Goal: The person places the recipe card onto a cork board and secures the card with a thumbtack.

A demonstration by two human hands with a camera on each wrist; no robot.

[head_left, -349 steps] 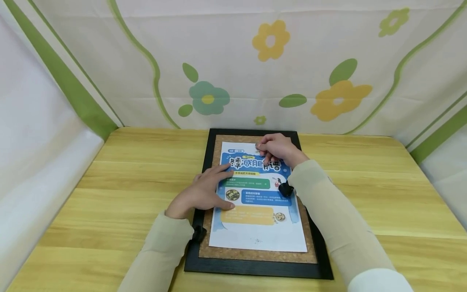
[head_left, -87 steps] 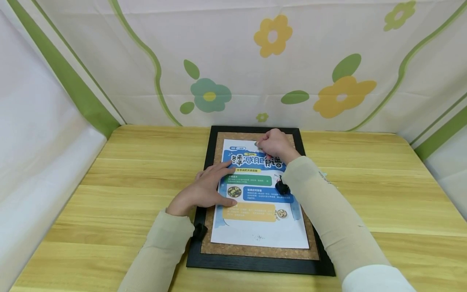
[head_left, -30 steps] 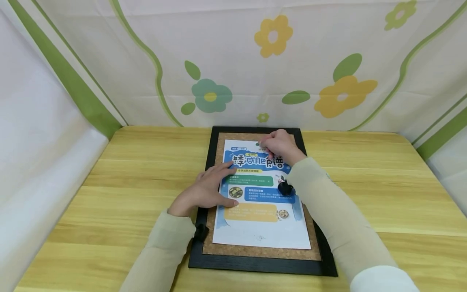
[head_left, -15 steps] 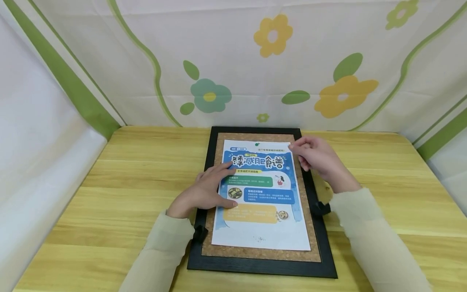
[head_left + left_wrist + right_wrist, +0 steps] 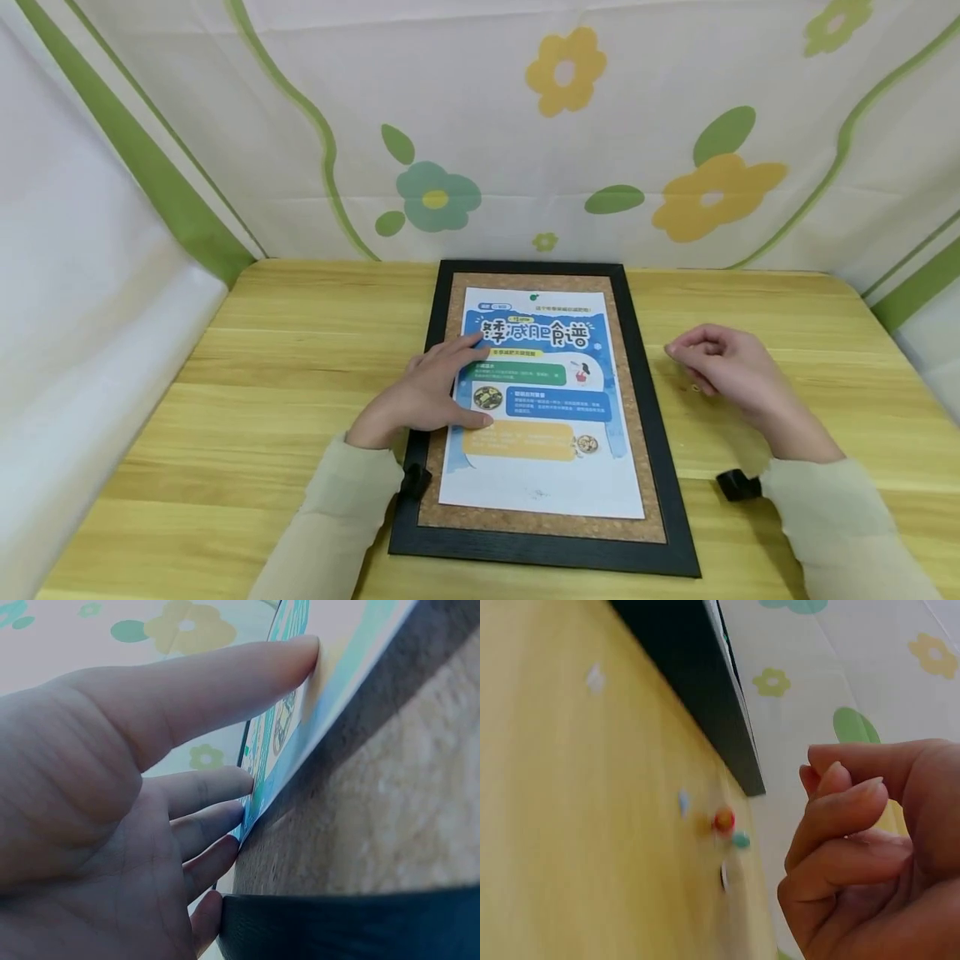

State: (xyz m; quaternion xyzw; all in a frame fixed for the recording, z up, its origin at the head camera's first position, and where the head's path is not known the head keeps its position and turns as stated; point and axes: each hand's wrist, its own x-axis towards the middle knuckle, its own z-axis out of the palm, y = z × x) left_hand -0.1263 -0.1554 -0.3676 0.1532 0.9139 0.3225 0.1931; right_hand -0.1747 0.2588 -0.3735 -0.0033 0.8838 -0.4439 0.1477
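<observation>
My left hand [image 5: 427, 387] rests spread on the left side of a printed poster sheet [image 5: 540, 487], thumb and fingertips touching it. The sheet lies on a cork board [image 5: 476, 515] with a black frame [image 5: 540, 557]. A small green pushpin [image 5: 534, 297] stands in the sheet's top edge. My right hand [image 5: 738, 375] is over the table right of the board, its fingers loosely curled. Nothing shows between its thumb and index finger in the right wrist view. Below that hand are small blurred pieces, among them a red one [image 5: 724, 820] and a green one [image 5: 740, 840].
The wooden table [image 5: 262, 417] carries the board. A white curtain [image 5: 300, 125] with printed flowers hangs behind the table's far edge. A pale blue piece [image 5: 683, 801] and a white piece [image 5: 595, 678] lie on the tabletop in the right wrist view.
My right hand has left the green pushpin at the sheet's top, passed the top right corner and moved right, over the table. My left hand has stayed on the sheet.
</observation>
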